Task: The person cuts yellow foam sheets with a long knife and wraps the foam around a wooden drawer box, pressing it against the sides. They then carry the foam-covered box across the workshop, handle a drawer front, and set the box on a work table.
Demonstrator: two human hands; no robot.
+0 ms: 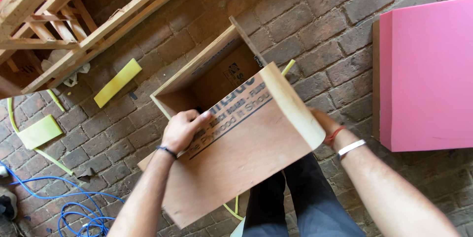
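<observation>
Left hand [183, 129] lies on the near panel of the open plywood box [236, 138], fingers curled over its top edge, gripping it. Right hand [322, 123] is at the box's right side, mostly hidden behind the panel; finger state cannot be told. Box rests tilted on brick floor [315, 25], pink foam slab [426, 74] to its right

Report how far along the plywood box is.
Done: the plywood box already has joined side panels standing on the brick floor. In hand: the left hand and right hand grip a plywood panel against it. Left: that panel shows no visible fastening.
</observation>
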